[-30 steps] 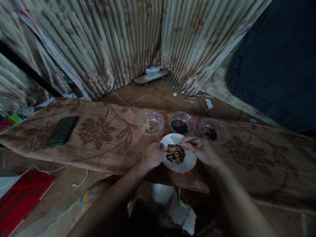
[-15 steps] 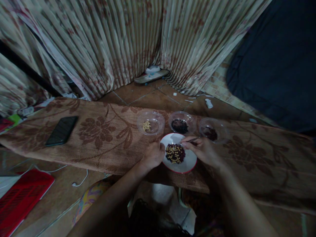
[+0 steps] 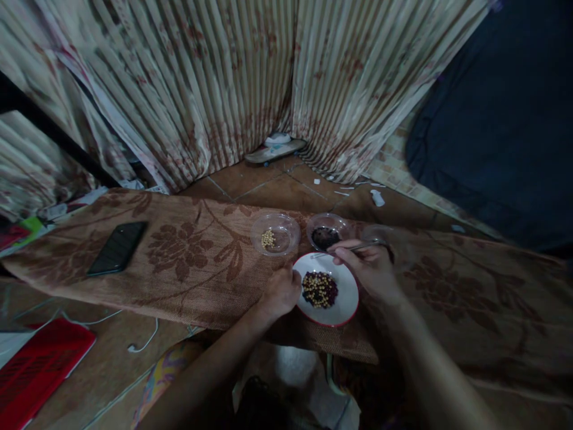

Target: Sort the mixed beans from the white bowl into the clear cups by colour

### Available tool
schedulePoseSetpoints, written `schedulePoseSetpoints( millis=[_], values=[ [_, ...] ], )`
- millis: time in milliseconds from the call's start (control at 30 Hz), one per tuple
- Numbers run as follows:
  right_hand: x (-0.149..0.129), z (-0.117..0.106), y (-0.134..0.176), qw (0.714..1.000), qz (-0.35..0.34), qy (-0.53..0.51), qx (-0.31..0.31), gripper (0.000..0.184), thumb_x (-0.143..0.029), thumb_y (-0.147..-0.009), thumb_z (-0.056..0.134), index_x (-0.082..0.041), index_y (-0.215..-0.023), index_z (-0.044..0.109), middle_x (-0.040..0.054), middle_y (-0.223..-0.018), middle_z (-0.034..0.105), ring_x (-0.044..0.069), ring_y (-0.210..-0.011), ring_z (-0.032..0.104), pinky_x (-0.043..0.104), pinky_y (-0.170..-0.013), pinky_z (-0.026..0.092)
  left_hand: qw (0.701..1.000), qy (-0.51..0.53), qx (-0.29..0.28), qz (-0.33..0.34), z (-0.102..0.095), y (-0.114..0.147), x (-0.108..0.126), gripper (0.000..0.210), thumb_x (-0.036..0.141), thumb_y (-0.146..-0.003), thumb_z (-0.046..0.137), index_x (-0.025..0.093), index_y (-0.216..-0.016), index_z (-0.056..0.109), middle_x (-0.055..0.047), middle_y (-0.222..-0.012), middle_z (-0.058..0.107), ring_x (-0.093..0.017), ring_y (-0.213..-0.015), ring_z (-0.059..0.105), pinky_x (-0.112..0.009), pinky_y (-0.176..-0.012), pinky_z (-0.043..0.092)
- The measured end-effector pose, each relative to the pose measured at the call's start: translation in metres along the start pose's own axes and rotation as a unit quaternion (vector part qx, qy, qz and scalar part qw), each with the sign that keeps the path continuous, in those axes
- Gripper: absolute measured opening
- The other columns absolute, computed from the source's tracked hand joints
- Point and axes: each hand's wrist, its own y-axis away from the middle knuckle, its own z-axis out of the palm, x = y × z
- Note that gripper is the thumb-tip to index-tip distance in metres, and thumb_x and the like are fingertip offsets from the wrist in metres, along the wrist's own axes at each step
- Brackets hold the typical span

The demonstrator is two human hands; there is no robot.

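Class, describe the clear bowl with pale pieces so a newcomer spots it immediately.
On the flowered brown cloth, find the red-rimmed white dish. Past its far left side stands the clear bowl, leftmost of the row; its pale pieces set it apart from the dark-filled bowl beside it.

The single camera sits on the person's head and looks forward and steeply down. It is at the six o'clock side of the tabletop [image 3: 224, 298], near enough that both forearms [image 3: 215, 370] cross the lower edge. The plate [image 3: 347, 292] falls at five o'clock from the view's middle. The view is wide: it reaches the curtain [image 3: 233, 77] at twelve o'clock and the dark cloth [image 3: 496, 131] at two.
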Motion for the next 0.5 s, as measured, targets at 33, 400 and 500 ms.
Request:
schedulePoseSetpoints(
  millis=[33, 400, 500],
  values=[
    [-0.004, 0.007, -0.007, 1.0, -0.002, -0.017, 0.012, 0.027, -0.041, -0.076, 0.063, -0.017, -0.086, 0.07, 0.0034, -0.068, 0.067, 0.015, -0.059, 0.061, 0.026, -0.054, 0.05, 1.0, 0.0, 0.007, -0.003, 0.001, 0.0, 0.0, 0.037, 0.022, -0.09, 0.028, 0.009, -0.111, 0.055, -0.016, -0.103, 0.066, -0.022, -0.098, 0.062, -0.033, -0.088, 0.044],
    [-0.025, 0.02, -0.017, 0.999, -0.02, 0.004, 0.037, 0.028, -0.045, -0.075, 0.065, -0.019, -0.085, 0.07, 0.0044, -0.071, 0.069, 0.017, -0.062, 0.063, 0.028, -0.056, 0.052, 1.0, 0.022, 0.003, -0.015, -0.001, 0.0, 0.001, 0.034, 0.023, -0.089, 0.031, 0.011, -0.109, 0.056, -0.014, -0.103, 0.067, -0.021, -0.099, 0.062, -0.03, -0.089, 0.044],
    [-0.008, 0.002, 0.004, 0.999, 0.008, 0.038, 0.034, 0.027, -0.043, -0.076, 0.064, -0.019, -0.085, 0.07, 0.0041, -0.07, 0.069, 0.017, -0.06, 0.062, 0.027, -0.054, 0.05, 1.0, 0.018, 0.005, -0.01, -0.001, 0.0, 0.0, 0.035, 0.023, -0.09, 0.031, 0.012, -0.11, 0.057, -0.014, -0.105, 0.067, -0.021, -0.1, 0.062, -0.03, -0.089, 0.044]
  ],
)
